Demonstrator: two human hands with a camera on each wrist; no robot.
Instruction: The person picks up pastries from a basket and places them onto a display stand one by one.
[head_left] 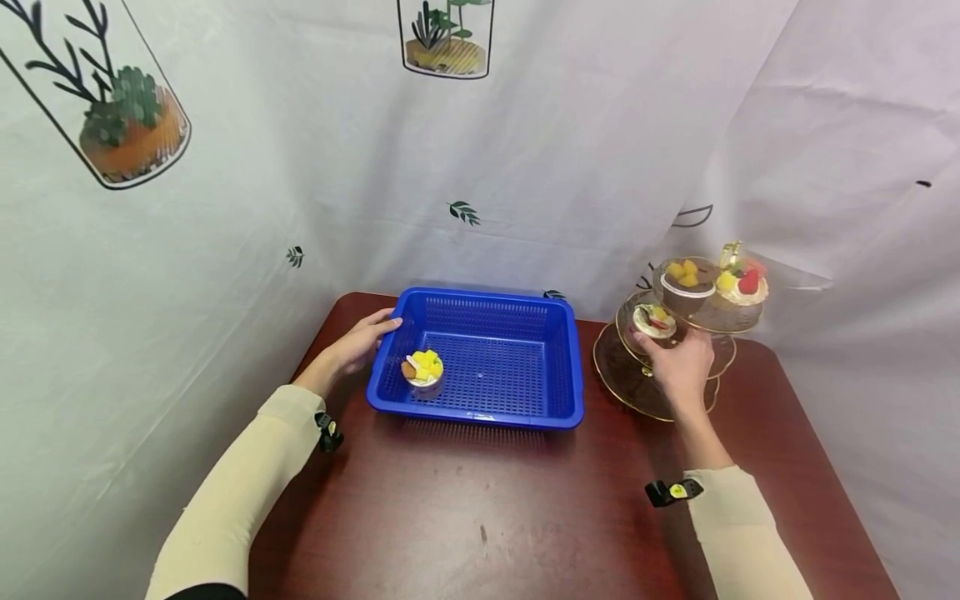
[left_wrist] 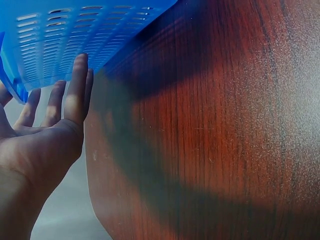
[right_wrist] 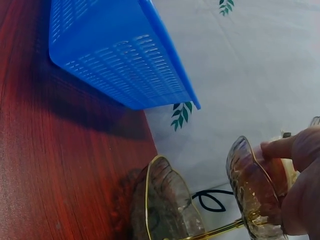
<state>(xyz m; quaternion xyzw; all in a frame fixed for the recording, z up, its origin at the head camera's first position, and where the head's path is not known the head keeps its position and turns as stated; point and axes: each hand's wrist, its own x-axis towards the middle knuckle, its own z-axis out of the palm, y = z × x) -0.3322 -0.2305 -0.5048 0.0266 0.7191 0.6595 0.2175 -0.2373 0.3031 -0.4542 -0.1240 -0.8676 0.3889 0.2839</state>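
Note:
On the left of the table, a blue perforated plastic basket (head_left: 480, 419) holds one dessert cup (head_left: 424, 367) topped with yellow fruit cubes. My left hand (head_left: 363, 340) grips the basket's left rim, thumb over the edge and fingers against the outer wall (left_wrist: 90, 30). To the right stands a clear tiered stand (head_left: 626, 387) with gold edging. At its middle tier my right hand (head_left: 684, 367) pinches a cream-topped dessert cup (head_left: 651, 321) with fruit slices; some fingers are hidden below the top tier. In the right wrist view, the fingers (right_wrist: 280, 149) reach over the glassy tier's edge.
The stand's top tier carries a brown dessert cup (head_left: 686, 287) with orange cubes and a cream one (head_left: 742, 287) with a red berry. A dark reddish wooden table (head_left: 480, 508) lies beneath everything. A pale printed curtain (head_left: 337, 183) hangs close behind and beside it.

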